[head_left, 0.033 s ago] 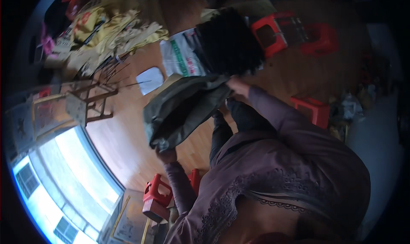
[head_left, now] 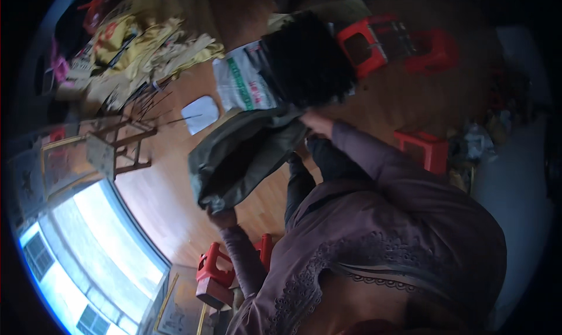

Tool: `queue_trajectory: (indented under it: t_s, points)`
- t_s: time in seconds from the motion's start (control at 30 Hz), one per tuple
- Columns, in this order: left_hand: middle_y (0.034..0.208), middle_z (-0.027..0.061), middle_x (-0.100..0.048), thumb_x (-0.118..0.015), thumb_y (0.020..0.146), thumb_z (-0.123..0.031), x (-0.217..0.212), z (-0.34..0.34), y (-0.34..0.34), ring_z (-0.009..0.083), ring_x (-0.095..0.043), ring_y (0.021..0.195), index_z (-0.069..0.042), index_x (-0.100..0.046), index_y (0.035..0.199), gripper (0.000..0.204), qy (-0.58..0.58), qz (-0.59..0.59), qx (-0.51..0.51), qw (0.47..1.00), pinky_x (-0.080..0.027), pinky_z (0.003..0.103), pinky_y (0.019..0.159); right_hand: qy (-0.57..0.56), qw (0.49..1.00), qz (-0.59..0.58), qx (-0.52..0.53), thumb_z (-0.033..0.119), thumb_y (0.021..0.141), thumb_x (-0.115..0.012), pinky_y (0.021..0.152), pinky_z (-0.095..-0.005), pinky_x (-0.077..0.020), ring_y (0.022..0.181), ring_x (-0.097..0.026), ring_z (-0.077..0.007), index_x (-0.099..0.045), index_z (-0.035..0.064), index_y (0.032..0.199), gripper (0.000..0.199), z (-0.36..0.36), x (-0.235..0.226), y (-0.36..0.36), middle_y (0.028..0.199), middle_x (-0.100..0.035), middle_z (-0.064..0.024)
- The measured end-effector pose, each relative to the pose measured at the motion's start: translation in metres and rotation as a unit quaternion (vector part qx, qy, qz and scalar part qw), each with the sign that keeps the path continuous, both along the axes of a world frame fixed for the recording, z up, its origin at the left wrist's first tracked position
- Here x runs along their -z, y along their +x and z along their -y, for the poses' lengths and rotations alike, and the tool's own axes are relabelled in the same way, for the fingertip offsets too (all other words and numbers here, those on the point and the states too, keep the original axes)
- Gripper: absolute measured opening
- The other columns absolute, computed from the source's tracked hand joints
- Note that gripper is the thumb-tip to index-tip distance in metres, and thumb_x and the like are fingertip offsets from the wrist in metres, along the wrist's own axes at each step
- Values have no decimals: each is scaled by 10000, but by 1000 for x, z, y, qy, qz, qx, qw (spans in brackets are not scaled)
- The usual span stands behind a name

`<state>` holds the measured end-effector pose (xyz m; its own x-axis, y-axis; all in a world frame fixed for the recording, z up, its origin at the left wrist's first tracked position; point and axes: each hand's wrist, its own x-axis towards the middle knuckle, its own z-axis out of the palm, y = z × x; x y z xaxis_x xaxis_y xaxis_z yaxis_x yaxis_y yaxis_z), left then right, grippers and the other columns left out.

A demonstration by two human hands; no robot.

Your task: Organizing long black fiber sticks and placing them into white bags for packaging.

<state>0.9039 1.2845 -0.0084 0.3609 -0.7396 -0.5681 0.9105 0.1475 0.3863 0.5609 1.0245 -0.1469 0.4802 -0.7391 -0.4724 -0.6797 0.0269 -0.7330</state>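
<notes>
A dark grey-green sack [head_left: 253,170] hangs stretched between my two hands, its dark mouth gaping toward me. My left hand [head_left: 222,219] is closed on its near left corner. At the far right corner, my right hand [head_left: 319,123] grips the rim with the arm reaching forward. The fingertips of both hands are partly hidden by the cloth. Just beyond the sack lies a stack of black material [head_left: 307,60], too dark to make out. It rests partly on a white printed bag [head_left: 237,77].
A white rounded pad [head_left: 201,113] lies on the wooden floor by a small wooden stool [head_left: 124,144]. Red plastic stools [head_left: 424,149] stand right, behind and near left [head_left: 213,265]. Crumpled yellow sacks [head_left: 132,48] pile up at far left, and a bright window [head_left: 96,235] is at left.
The sack and both hands sit slightly farther left in the picture, and the surroundings have shifted a little the same way. Both hands keep their hold on the sack.
</notes>
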Motion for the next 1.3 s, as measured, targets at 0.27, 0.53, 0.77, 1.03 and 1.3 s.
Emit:
queue_trajectory:
  t_s: [0.27, 0.53, 0.77, 1.03, 1.3]
  points:
    - [1237, 213, -429, -395, 833, -207, -28, 29, 100, 333, -389, 1165, 50, -419, 1187, 438, 68, 18, -205, 976, -265, 467, 1010, 204, 967, 122, 90, 238, 837, -518, 425, -237, -441, 541, -531, -95, -480, 4, 1081, 341, -16, -100, 84, 810, -589, -68]
    - [1225, 183, -446, -366, 877, -293, 0, 103, 116, 350, -411, 1130, 17, -412, 1198, 449, 133, 64, -246, 958, -272, 507, 978, 344, 920, -14, 185, 295, 839, -504, 364, -237, -404, 459, -497, -90, -517, 78, 894, 225, -14, -34, -71, 653, -532, 7]
    - [1264, 55, -398, -443, 833, -428, 149, 112, 81, 271, -402, 1131, -217, -343, 1270, 495, 402, 150, 2, 903, -347, 509, 867, 342, 917, -114, 171, 296, 828, -490, 393, -260, -431, 477, -511, -99, -534, 82, 850, 220, 50, 36, -183, 654, -545, -1]
    - [885, -2, -612, -576, 784, -346, 358, 249, -83, 153, -554, 817, -98, -576, 1055, 367, 406, 300, 362, 784, -428, 324, 676, -51, 982, -157, 92, 240, 818, -473, 630, -340, -475, 707, -595, -192, -575, 42, 881, 232, 228, 243, -273, 746, -599, -97]
    - [901, 142, -624, -603, 727, -353, 619, 264, 32, 286, -591, 858, -85, -610, 1002, 384, 410, 675, 430, 437, -446, 374, 780, -288, 905, -178, 258, 212, 822, -500, 777, -359, -435, 893, -581, -299, -590, 57, 987, 244, 426, 420, -274, 913, -609, -172]
